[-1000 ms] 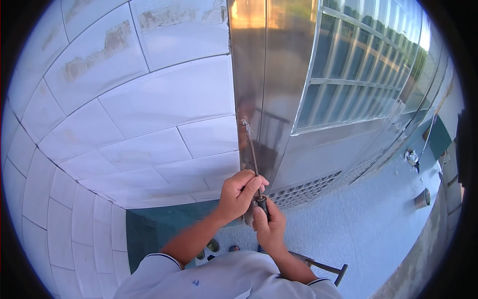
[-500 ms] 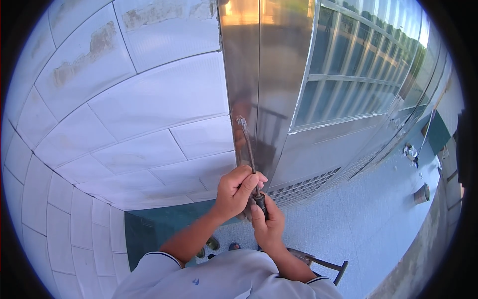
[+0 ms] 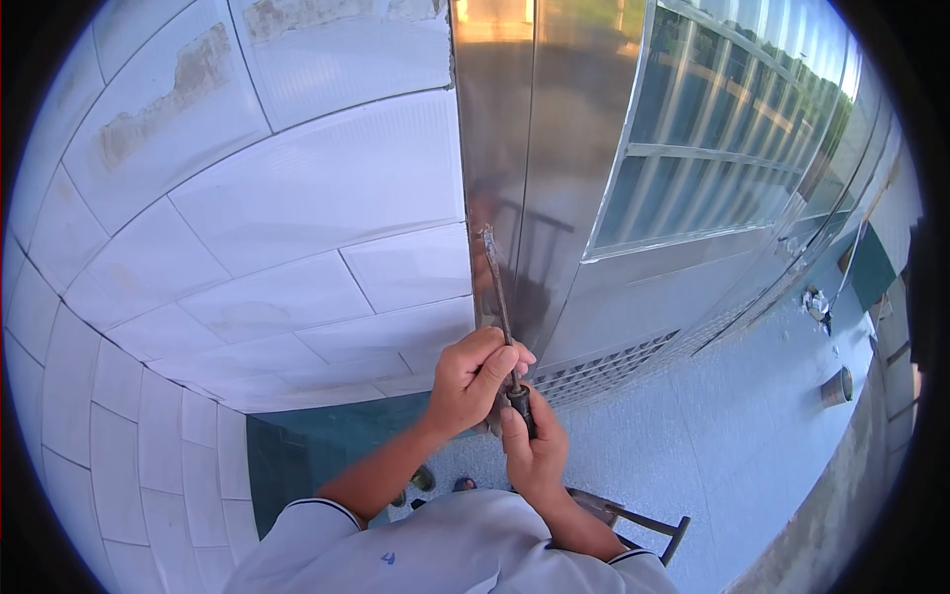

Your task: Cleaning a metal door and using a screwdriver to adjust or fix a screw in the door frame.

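Observation:
My left hand (image 3: 473, 381) is closed around the metal shaft of a long tool (image 3: 500, 287) with a dark handle (image 3: 520, 406). Lower down, my right hand (image 3: 534, 450) grips that handle. The tool's flattened, pale-smeared tip reaches up to the shiny steel panel (image 3: 569, 119), close beside its joint with the white tiled wall (image 3: 307, 188). Whether it touches the metal is hard to tell. Both hands' fingers are wrapped tightly, the right thumb lying along the handle.
A barred window (image 3: 712, 139) sits at upper right, above a slotted metal strip (image 3: 614, 366). On the pale floor (image 3: 703, 455) are a metal bucket (image 3: 834, 388), a pole with a crumpled bundle (image 3: 816, 307), shoes (image 3: 423, 478) and a dark frame (image 3: 673, 535) behind my right arm.
My hands and the tool have shifted only slightly, a little upward in the picture compared with a second ago. The grip of both hands is the same.

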The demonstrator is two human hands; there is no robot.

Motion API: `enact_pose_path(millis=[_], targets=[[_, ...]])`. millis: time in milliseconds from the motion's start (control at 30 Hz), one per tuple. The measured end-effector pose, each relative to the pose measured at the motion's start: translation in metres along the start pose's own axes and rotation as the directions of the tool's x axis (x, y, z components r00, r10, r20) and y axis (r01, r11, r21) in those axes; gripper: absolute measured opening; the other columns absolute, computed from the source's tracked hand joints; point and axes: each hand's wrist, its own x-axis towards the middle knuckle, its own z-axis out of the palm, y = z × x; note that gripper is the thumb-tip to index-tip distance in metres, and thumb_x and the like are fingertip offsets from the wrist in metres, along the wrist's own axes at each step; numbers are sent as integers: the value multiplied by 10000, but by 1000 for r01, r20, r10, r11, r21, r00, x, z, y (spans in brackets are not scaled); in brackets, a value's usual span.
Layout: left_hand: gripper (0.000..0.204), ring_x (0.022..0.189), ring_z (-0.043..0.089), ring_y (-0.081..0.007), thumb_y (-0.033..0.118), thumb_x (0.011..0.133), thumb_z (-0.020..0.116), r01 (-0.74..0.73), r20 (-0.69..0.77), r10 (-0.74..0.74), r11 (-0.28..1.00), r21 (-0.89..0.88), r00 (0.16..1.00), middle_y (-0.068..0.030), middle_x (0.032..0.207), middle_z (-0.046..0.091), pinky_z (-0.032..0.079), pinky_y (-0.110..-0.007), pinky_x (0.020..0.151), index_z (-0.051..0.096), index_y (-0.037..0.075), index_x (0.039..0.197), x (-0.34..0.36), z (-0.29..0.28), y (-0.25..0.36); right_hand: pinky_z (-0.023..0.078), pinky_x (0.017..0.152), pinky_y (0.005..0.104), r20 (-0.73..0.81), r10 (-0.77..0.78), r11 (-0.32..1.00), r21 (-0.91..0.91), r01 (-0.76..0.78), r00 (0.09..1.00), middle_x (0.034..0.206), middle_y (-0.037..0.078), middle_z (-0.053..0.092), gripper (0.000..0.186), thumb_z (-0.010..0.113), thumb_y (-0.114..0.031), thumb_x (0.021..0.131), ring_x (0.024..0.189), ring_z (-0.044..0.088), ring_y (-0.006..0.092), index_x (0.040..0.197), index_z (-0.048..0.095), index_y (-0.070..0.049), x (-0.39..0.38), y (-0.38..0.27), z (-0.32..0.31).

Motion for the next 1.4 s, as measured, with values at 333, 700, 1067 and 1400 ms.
enact_pose_path(millis=[333, 700, 1067, 1400], targets=[[277, 683, 582, -123, 178, 965, 486, 37, 31, -36, 998, -48, 999, -65, 751, 592, 457, -250, 619, 619, -26, 833, 0, 0, 0, 465, 651, 266, -38, -103, 993, -68, 100, 994, 841, 106, 616, 294, 581, -83, 889, 726, 557, 107, 1168, 547, 7, 3, -2, 2], [298, 682, 573, -120, 197, 967, 484, 27, 31, -26, 998, -50, 999, -61, 740, 582, 449, -245, 617, 635, -24, 836, -1, -2, -7, 449, 640, 237, 4, -24, 999, -24, 24, 1000, 833, 68, 606, 302, 569, -86, 899, 703, 529, 81, 1184, 542, 11, 5, -2, 2], [278, 662, 554, -112, 185, 959, 496, 9, 18, -8, 998, -58, 1000, -51, 712, 570, 430, -244, 593, 643, -15, 834, 3, -1, 0, 444, 637, 235, -20, 7, 1000, 21, -7, 1000, 823, 62, 596, 306, 575, -74, 897, 706, 522, 81, 1190, 540, 7, 1, -1, 3], [299, 677, 558, -113, 199, 964, 488, 25, 10, -24, 998, -65, 1000, -53, 717, 573, 436, -247, 608, 644, -20, 835, 2, -1, 6, 453, 644, 244, -5, -14, 999, 34, 14, 1000, 842, 73, 609, 302, 575, -92, 900, 726, 539, 82, 1183, 546, 8, 0, -10, 2]])
